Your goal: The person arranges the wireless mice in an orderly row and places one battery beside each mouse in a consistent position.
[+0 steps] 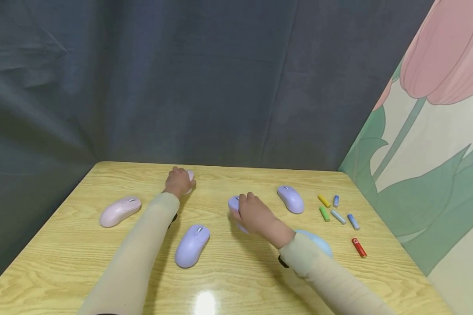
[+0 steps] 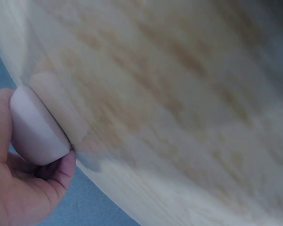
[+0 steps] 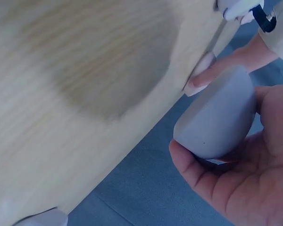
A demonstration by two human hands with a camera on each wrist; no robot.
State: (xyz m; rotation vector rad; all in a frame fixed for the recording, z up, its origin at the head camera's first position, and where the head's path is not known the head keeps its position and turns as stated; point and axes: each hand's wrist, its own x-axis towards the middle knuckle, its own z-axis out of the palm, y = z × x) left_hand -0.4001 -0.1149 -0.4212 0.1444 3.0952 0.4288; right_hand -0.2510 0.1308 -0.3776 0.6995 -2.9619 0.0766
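Near the far edge of the table, my left hand (image 1: 177,181) grips a pale pink computer mouse (image 1: 190,175). In the left wrist view, fingers and thumb hold that mouse (image 2: 37,127) by its sides, its underside at the wood. My right hand (image 1: 256,214) holds a lilac mouse (image 1: 234,202) around its sides near the table's middle. The right wrist view shows this mouse (image 3: 219,115) tilted, seemingly raised off the surface. Another lilac mouse (image 1: 192,246) lies between my forearms, and a pink one (image 1: 120,211) lies left of my left arm.
A third lilac mouse (image 1: 291,199) lies beyond my right hand. My right forearm partly covers a light blue mouse (image 1: 317,243). Several small battery-like cylinders lie at the right, among them a red one (image 1: 359,247) and a green one (image 1: 324,214). A dark curtain (image 1: 205,87) hangs behind the table.
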